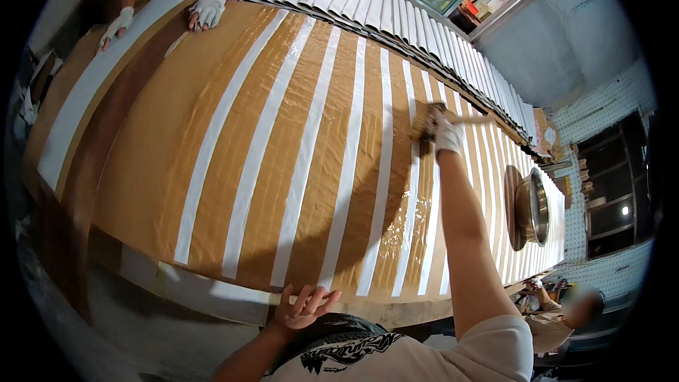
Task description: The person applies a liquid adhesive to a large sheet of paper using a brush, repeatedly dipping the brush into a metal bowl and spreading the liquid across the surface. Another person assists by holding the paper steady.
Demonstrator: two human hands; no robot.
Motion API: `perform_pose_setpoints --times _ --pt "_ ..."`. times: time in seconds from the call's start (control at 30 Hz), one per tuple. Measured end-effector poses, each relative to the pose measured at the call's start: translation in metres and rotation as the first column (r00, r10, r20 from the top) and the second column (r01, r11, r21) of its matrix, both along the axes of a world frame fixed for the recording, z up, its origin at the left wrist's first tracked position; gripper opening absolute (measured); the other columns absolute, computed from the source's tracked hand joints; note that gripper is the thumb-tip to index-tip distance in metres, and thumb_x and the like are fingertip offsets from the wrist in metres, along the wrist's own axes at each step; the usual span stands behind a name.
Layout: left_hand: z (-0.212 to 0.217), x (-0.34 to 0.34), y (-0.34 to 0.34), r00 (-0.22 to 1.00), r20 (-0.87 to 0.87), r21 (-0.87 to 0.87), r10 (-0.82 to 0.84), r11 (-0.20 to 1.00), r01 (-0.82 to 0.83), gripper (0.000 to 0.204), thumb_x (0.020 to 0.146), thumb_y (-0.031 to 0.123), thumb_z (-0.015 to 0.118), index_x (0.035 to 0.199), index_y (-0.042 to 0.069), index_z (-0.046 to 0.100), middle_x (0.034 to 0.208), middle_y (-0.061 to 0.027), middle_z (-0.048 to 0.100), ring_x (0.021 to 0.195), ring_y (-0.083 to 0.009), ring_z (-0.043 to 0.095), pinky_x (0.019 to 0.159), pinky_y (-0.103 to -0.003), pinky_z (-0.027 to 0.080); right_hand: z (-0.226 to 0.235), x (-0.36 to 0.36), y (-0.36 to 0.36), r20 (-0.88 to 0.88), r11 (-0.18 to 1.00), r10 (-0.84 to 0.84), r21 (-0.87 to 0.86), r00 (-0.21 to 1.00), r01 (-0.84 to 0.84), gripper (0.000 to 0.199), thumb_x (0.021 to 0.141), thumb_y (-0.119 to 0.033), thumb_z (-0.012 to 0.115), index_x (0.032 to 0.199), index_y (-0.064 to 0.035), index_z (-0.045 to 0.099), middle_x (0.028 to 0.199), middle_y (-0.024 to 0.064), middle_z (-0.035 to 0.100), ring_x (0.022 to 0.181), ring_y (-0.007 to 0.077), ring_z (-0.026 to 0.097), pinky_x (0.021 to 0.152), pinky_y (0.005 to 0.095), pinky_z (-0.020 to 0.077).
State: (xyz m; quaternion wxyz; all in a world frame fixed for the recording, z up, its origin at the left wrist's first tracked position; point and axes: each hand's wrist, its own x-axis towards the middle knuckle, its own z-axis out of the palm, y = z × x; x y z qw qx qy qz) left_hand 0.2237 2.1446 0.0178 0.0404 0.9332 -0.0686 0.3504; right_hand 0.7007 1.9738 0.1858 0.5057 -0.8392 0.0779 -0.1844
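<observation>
My right hand (449, 136), in a white glove, is closed round a wide brush (426, 124) with dark bristles and a pale handle. It presses the brush toward the far side of a long table covered in brown paper (304, 155) with spaced white strips (351, 148). The paper under the brush and around it looks wet and shiny. My left hand (305, 309) is bare, its fingers apart at the near table edge, holding nothing.
A metal basin (532, 206) stands on the right part of the table. Rolled white sheets (368, 3) line the far edge. At far left, a co-worker's gloved hands (207, 12) touch the paper beside a wide white strip (106, 85). Another person (559, 322) is at lower right.
</observation>
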Motion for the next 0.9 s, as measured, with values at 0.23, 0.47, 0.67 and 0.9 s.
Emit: perform_pose_setpoints --times 0.23,0.47,0.67,0.9 --pt "0.007 -0.002 0.009 0.999 0.021 -0.048 -0.043 0.998 0.044 0.059 0.094 0.034 0.068 0.147 0.03 0.043 0.144 -0.0039 0.035 0.135 -0.0225 0.036 0.103 -0.046 0.043 0.021 -0.018 0.004 -0.099 0.719 -0.085 -0.695 0.991 -0.008 0.037 0.092 -0.026 0.065 0.117 0.0008 0.061 0.103 0.0146 0.069 0.091 0.0268 0.066 0.08 0.0362 0.0524" --pt "0.009 -0.006 0.006 1.0 0.026 0.081 0.002 0.997 -0.004 0.064 0.096 0.035 0.067 0.151 0.027 0.036 0.148 -0.0077 0.03 0.139 -0.0283 0.033 0.107 -0.051 0.043 0.017 -0.138 0.256 0.088 0.86 0.508 0.003 0.857 -0.51 0.041 0.086 -0.023 0.072 0.116 -0.0007 0.058 0.106 0.0253 0.068 0.1 0.0388 0.068 0.088 0.0454 0.0521" --pt "0.014 -0.006 0.007 1.0 0.02 0.028 -0.007 1.0 0.006 0.07 0.095 0.039 0.068 0.154 0.026 0.033 0.152 -0.0094 0.03 0.138 -0.0305 0.036 0.11 -0.054 0.043 0.002 -0.146 0.205 0.019 0.925 0.377 0.039 0.926 -0.377 0.039 0.086 -0.019 0.073 0.118 -0.0011 0.059 0.102 0.0183 0.071 0.094 0.0333 0.068 0.086 0.0426 0.0528" --pt "0.012 -0.005 0.005 0.996 -0.015 -0.116 -0.086 0.99 0.084 0.063 0.088 0.024 0.068 0.147 0.023 0.047 0.146 -0.0085 0.041 0.131 -0.0299 0.043 0.112 -0.056 0.039 -0.035 -0.121 -0.041 0.033 0.986 -0.118 -0.116 0.992 0.121 0.035 0.086 -0.025 0.069 0.111 -0.0002 0.064 0.105 0.0172 0.07 0.095 0.0295 0.067 0.082 0.041 0.052"
